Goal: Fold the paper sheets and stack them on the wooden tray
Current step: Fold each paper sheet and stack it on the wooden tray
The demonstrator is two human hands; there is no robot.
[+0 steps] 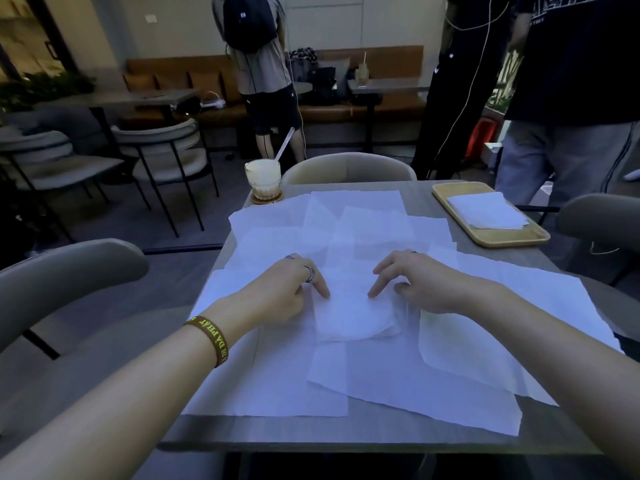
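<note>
Several white paper sheets (pixel 374 372) lie spread and overlapping across the table. In the middle rests a small folded sheet (pixel 353 315). My left hand (pixel 287 289) presses a fingertip on its left edge. On its right edge sits my right hand (pixel 415 282), fingers curled, thumb and fingertips touching the paper. The wooden tray (pixel 512 237) stands at the far right of the table and carries a stack of folded sheets (pixel 486 209).
A glass of pale drink with a straw (pixel 262 178) stands on a coaster at the table's far left corner. Grey chairs (pixel 348 168) surround the table. Two people (pixel 568 98) stand close at the far right, another farther back.
</note>
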